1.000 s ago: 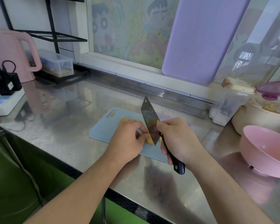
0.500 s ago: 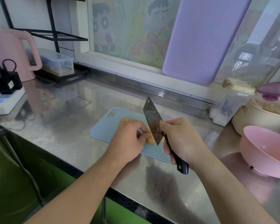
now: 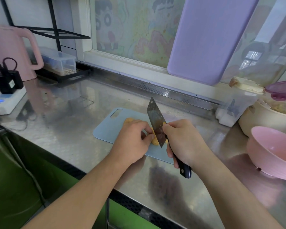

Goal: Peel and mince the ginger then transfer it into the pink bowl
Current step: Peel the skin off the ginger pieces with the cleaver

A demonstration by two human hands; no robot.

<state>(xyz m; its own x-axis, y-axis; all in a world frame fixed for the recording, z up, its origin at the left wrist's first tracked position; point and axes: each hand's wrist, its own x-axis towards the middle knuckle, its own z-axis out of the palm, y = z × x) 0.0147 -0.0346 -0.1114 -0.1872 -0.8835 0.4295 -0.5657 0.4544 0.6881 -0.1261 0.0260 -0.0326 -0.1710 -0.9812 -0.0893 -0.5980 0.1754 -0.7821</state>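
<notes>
Ginger, knobbly and yellow, lying on smooth blue-grey cutting board, pinched by left hand. Broad mottled steel cleaver against it, black riveted handle gripped by right hand. Glossy round pink bowl well right on brushed-steel counter.

You face a brushed stainless-steel table that mirrors the daylight from a white-framed window covered with a cartoon-printed film. A lilac plastic board leans against the pane. At your far left, a black wire rack stands by the white wall. Green cabinet fronts run below.
</notes>
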